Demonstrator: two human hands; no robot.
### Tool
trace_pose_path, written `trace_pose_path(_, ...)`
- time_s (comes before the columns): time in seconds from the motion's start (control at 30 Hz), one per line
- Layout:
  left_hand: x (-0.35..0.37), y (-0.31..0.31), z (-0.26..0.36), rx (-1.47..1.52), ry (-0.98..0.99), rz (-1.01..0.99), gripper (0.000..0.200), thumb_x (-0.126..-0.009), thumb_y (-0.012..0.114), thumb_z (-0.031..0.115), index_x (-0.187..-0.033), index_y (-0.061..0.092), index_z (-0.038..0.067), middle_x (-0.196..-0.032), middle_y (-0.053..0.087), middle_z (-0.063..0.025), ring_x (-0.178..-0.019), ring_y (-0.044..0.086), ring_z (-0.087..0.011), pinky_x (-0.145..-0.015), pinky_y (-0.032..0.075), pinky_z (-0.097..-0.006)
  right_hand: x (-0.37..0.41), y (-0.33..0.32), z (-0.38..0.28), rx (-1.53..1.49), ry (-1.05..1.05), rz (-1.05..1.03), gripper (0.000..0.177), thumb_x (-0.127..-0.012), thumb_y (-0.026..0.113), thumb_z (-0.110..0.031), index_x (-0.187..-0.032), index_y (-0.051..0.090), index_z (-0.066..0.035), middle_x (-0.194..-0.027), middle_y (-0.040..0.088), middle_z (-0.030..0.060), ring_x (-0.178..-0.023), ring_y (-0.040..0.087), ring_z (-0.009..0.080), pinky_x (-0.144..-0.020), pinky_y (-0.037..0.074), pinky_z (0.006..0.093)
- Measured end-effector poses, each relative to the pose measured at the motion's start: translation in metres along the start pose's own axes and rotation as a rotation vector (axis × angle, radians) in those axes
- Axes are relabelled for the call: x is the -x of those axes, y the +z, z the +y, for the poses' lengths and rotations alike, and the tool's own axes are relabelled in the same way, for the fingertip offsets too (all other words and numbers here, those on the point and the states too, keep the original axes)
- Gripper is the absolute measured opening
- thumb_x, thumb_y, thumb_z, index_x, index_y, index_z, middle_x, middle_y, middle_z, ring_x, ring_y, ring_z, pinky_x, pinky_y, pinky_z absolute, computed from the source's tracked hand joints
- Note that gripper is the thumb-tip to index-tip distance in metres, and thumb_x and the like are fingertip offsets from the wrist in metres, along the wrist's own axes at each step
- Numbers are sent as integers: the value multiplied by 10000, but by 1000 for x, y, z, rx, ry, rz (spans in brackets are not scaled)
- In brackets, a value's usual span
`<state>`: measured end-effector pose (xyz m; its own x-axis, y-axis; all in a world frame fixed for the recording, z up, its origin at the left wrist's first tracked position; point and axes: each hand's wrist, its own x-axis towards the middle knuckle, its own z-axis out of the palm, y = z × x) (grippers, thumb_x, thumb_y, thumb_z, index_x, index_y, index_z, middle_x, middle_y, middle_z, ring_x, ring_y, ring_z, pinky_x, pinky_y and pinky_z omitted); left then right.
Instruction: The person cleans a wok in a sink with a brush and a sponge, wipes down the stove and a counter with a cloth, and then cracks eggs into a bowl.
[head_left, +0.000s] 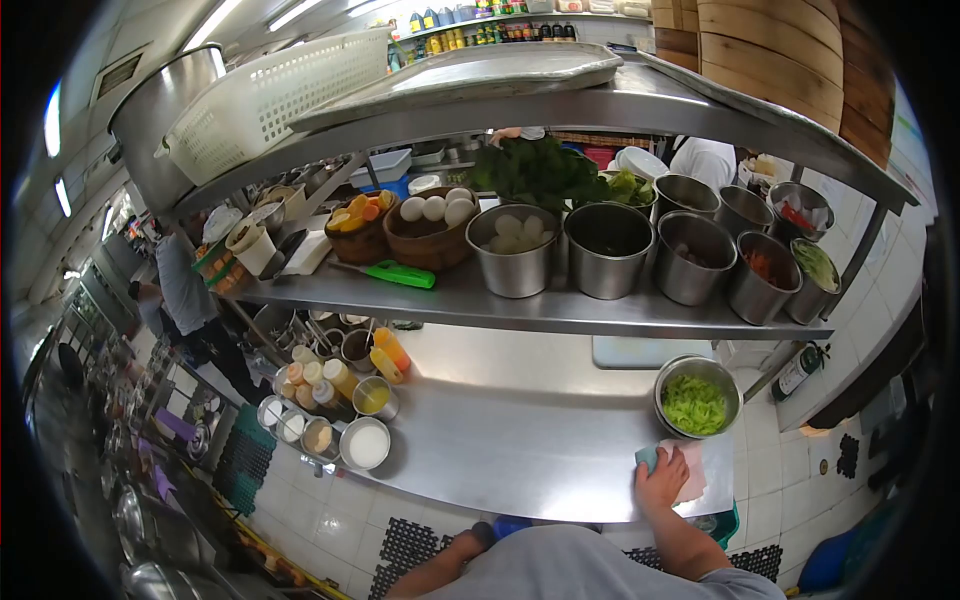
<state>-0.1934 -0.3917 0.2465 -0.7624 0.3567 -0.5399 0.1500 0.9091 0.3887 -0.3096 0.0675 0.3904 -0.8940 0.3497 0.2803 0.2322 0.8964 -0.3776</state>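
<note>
pink and blue cloth (692, 478) lies at the lower right of the frame, on the table (510, 425), near its front edge. your right hand (662, 482) is clamped over it, thumb and fingers pressing it down; your left hand (462, 546), at the lower middle, is partly hidden, so i cannot tell its state. to work the cloth well, you probably want a flat palm, even pressure and strokes drawn clear of the steel bowl (737, 408) of shredded greens just beyond it. no writing is readable: labels on the bottles (432, 19) at the top and the extinguisher (797, 372) at right are too small.
</note>
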Motion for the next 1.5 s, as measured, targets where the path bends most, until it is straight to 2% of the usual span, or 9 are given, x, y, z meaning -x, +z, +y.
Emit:
trace_pose_path(0.23,-12,69,-31,-286,225,272,194,-773,693,252,-860,730,82,-911,737,-188,-890,724,-393,-778,588,-492,42,-15,6,43,-346,-311,668,-851,726,-354,-1396,562,-3,-1445,451,363,-1402,380,519,-1171,269,646)
trace_pose_path(0.4,-12,153,-26,257,-382,258,261,-941,545,177,-986,756,30,-1047,747,-213,-951,727,-390,-870,574,-512,66,11,14,-70,-699,-337,649,-859,730,-380,-1378,580,-19,-1468,452,364,-1398,390,541,-1153,294,652)
trace_pose_path(0.53,37,197,74,748,-1020,713,281,-878,587,217,-878,780,12,-1014,755,-256,-983,725,-448,-908,575,-538,39,19,-1,-76,-971,-381,633,-937,649,-484,-1384,594,-39,-1482,478,333,-1395,432,527,-1143,331,634)
trace_pose_path(0.73,109,276,236,1175,-1369,756,409,-904,568,272,-1089,776,-28,-1185,727,-282,-1155,685,-451,-1043,530,-498,8,46,-1,-146,-1261,-375,680,-992,553,-620,-1425,574,-96,-1459,527,279,-1362,483,480,-1083,397,602)
trace_pose_path(0.97,141,468,346,853,-1173,391,387,-919,592,281,-919,765,-65,-917,754,-288,-880,759,-438,-800,608,-502,16,51,5,-89,-1355,-283,660,-1005,548,-615,-1417,581,-101,-1406,568,229,-1278,564,449,-981,480,574)
trace_pose_path(1.07,151,466,413,2152,-1702,862,435,-985,599,353,-794,725,-18,-755,717,-220,-602,704,-370,-590,582,-498,18,48,-2,-53,-1361,-316,668,-1004,546,-610,-1406,586,-78,-1389,581,208,-1259,573,436,-976,486,572)
trace_pose_path(1.17,148,496,469,2553,-1892,1203,499,-1032,578,449,-791,677,23,-617,599,-128,-435,570,-297,-464,524,-483,18,55,0,-19,-1389,-290,686,-1001,540,-615,-1396,589,-56,-1365,601,188,-1238,583,420,-971,493,570)
trace_pose_path(1.2,156,482,482,2639,-1993,1210,432,-1020,609,451,-1066,627,22,-771,596,-158,-527,566,-269,-476,530,-449,18,58,0,-7,-1401,-264,696,-999,535,-622,-1393,589,-52,-1355,609,183,-1230,586,416,-968,496,568)
trace_pose_path(1.5,181,523,590,2585,-2301,2188,855,-987,610,634,-1419,436,-83,-1250,572,-248,-873,653,-306,-698,586,-490,23,68,3,64,-1356,-237,763,-970,509,-698,-1393,591,-68,-1338,633,160,-1242,583,400,-981,492,573)
